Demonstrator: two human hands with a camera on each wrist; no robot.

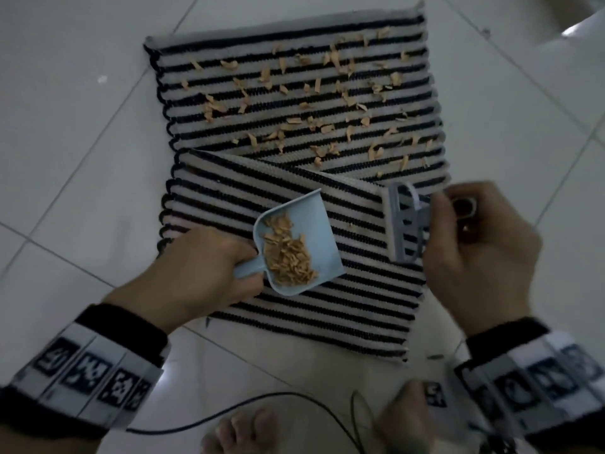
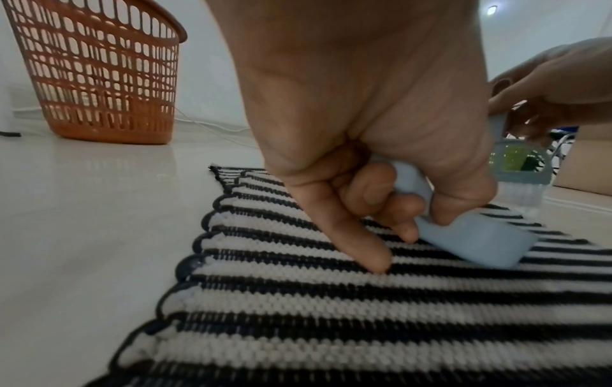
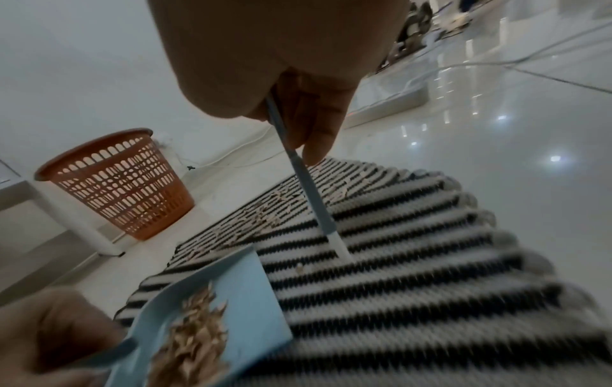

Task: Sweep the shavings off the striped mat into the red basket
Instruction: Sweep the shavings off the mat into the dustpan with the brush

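At the centre of the head view, a light-blue dustpan heaped with tan shavings is gripped by its handle in the left hand, fingers curled round it. To its right, a grey brush is pinched in the right hand. More shavings are scattered over the upper half of the striped mat, whose near part is folded over. The red basket is seen at the upper left of the left wrist view, on the floor well apart from the mat.

Shavings across the striped mat, more in the blue dustpan between both hands.
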